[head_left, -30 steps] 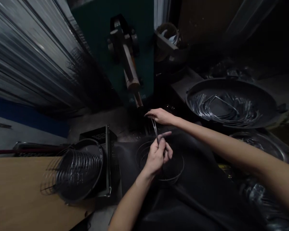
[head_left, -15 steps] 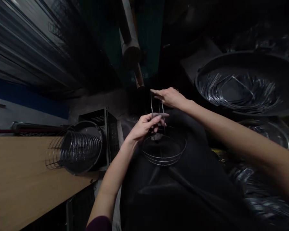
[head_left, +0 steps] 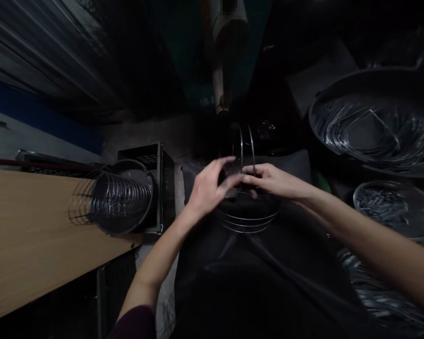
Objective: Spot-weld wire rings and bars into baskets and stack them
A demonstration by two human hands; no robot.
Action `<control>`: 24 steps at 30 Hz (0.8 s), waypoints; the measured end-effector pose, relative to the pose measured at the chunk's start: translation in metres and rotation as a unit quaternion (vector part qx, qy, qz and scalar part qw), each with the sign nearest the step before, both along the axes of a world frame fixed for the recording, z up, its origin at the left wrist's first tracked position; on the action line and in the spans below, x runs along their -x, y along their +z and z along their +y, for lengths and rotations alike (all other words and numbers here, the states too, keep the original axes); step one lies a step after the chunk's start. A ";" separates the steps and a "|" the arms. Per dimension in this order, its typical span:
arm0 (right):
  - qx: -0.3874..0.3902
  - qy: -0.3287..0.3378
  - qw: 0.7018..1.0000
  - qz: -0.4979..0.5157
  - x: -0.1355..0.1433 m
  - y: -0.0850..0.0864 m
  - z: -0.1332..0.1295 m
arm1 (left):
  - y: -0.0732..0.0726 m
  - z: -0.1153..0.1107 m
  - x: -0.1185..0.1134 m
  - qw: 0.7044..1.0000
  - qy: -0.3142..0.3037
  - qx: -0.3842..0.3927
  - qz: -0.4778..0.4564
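A round frame of thin metal wire (head_left: 246, 231) stands over the dark cloth on my lap, its stacked rings low and tall wire loops rising from them. My right hand (head_left: 268, 181) is closed at the foot of the loops, with its fingertips pinching the wire. My left hand (head_left: 208, 186) is beside it, index finger and thumb apart, the thumb tip close to the right fingers. Some blur covers the left fingers, and its lower fingers are hidden. The hands cover the far part of the rings.
A round tub (head_left: 151, 207) on the left holds nested wire rings, by a black crate (head_left: 160, 188) and a wooden board (head_left: 38, 235). Rightward are a big basin (head_left: 313, 113) of bent wires and a bowl (head_left: 422, 216) of small metal pieces. A machine post (head_left: 229, 35) stands ahead.
My right hand has come down from the top of the wire loops to their base. The left hand has opened its thumb and index finger. The view has shifted slightly.
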State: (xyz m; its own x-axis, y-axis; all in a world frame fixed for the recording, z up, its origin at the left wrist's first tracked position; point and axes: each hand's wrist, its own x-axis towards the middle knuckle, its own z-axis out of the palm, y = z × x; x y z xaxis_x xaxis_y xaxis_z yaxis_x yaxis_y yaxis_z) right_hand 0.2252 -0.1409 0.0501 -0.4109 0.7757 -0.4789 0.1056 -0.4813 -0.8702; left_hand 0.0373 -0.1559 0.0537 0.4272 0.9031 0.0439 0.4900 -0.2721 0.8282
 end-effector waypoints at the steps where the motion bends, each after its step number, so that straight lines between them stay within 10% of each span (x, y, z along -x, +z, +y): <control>1: 0.008 -0.003 1.000 -0.002 -0.001 0.006 0.003 | -0.008 -0.019 0.011 0.998 -0.036 -0.032 0.031; 3: 0.016 -0.010 1.000 -0.011 -0.003 0.016 0.004 | -0.036 -0.053 0.026 0.983 -0.120 -0.082 0.116; 8: -0.017 -0.045 0.999 -0.024 0.011 0.013 -0.011 | -0.103 -0.072 0.024 0.961 -0.052 -0.213 0.165; 16: -0.147 -0.156 0.977 -0.010 0.024 0.006 0.028 | -0.067 0.004 0.016 0.973 0.002 -0.223 0.049; 24: -0.132 -0.167 0.973 0.084 0.020 0.022 0.105 | -0.061 0.071 0.002 0.932 0.098 -0.311 -0.157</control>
State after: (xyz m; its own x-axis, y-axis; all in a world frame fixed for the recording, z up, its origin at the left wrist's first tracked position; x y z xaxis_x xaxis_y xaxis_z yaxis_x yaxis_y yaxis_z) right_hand 0.2055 -0.0362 0.0720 -0.1694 0.9667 -0.1920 -0.1738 -0.2211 -0.9596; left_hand 0.0355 -0.0847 -0.0075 0.1356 0.7209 0.6796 0.3408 -0.6781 0.6513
